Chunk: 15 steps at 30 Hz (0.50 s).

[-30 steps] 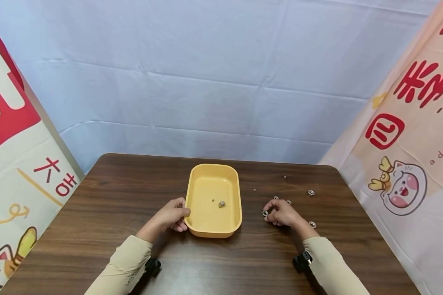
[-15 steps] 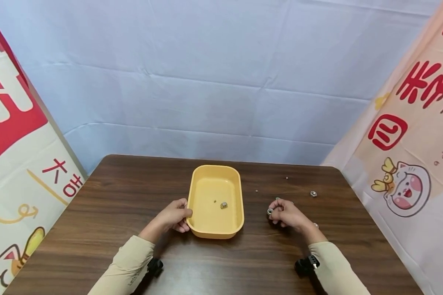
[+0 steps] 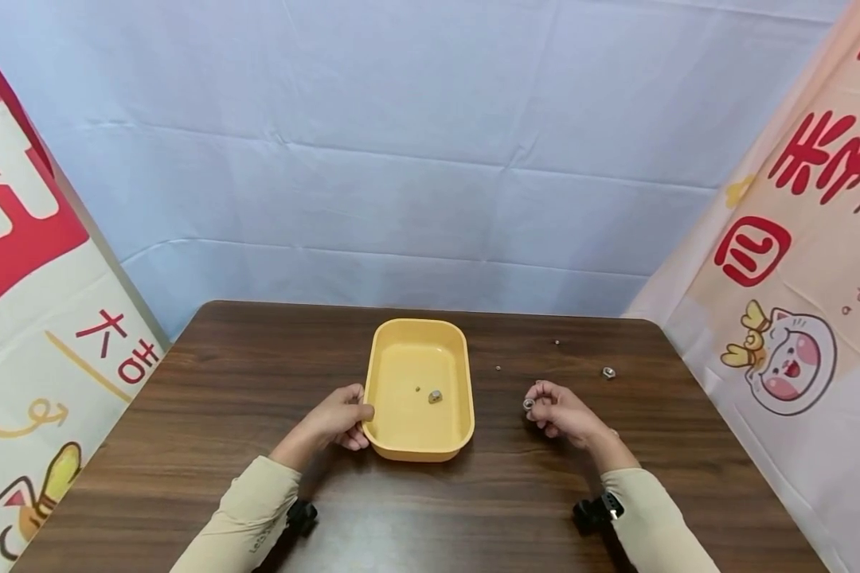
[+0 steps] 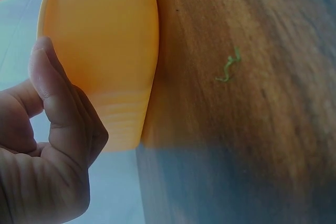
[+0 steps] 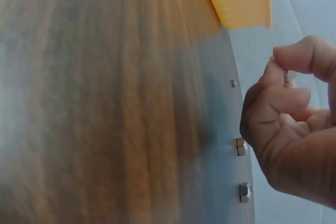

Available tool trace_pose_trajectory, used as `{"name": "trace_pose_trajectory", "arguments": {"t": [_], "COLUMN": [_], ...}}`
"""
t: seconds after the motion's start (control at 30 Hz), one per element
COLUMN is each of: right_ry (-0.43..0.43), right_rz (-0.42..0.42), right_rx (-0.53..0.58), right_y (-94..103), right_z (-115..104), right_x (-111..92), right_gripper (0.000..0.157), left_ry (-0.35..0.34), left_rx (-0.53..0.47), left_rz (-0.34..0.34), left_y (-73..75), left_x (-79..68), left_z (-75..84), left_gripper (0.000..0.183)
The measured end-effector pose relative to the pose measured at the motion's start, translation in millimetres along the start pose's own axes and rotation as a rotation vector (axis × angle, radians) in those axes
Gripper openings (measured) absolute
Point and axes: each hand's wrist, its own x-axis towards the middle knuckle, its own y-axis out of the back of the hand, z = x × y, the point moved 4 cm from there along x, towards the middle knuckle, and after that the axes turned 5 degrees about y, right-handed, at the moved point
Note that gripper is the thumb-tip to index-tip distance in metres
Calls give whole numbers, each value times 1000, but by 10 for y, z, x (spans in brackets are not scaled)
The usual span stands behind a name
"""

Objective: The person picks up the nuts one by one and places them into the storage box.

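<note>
Tray of yellow plastic [image 3: 416, 358] gripped by a left hand [image 3: 340, 418]; small silvery ring-shaped metal nut [image 3: 529, 404] pinched in a right hand [image 3: 562, 414]

A person sits or stands at a dark brown wood-grain desk [image 3: 258, 358], seen from above their own arms. The tray, a deep rectangle with rounded corners, is at the middle of the desk, its long sides running near to far. The left hand grasps its left side towards the near corner, thumb over the rim and fingers bent against the outer wall. On the tray floor lie a chunky grey metal nut [image 3: 435, 397] and, just left of it, a tiny brownish piece [image 3: 418, 389].

To the right of the tray, apart from it, the right hand clasps the ring-shaped nut between thumb and fingers, its round opening showing at their left. Whether this hand touches the desk is hard to tell.

Farther back lie a tiny metal speck [image 3: 498, 368], a second metal speck [image 3: 557, 342] farther off, and, at the right, a silvery hexagonal nut [image 3: 608, 372]. Seen from the right wrist, a loose row of metal nuts [image 5: 241, 146] rests on the desk near the hand.

Both arms wear cream sleeves [image 3: 236, 513]. Behind the desk hangs pale blue cloth [image 3: 401, 159].
</note>
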Motion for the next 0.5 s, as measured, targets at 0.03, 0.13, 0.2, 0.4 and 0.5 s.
{"name": "trace_pose_trajectory", "arguments": {"t": [0.03, 0.13, 0.2, 0.4, 0.5], "right_ry": [-5, -10, -11, -7, -2], "right_rz": [-7, -26, -35, -48, -50], "right_rx": [2, 6, 13, 34, 41], "right_y": [-12, -57, -93, -186, -204], "right_z": [0, -15, -39, -123, -151], "right_x": [-2, -2, 2, 60, 102], "right_gripper": [26, 27, 27, 27, 27], "left_ry": [-1, -2, 5, 6, 2], "left_rx": [0, 0, -4, -13, -13], "left_rz": [0, 5, 5, -2, -8], "left_y": [1, 10, 17, 14, 5], "left_x": [-5, -6, -2, -4, -7], "left_z": [6, 10, 8, 4, 1], "left_gripper": [10, 9, 9, 9, 9]}}
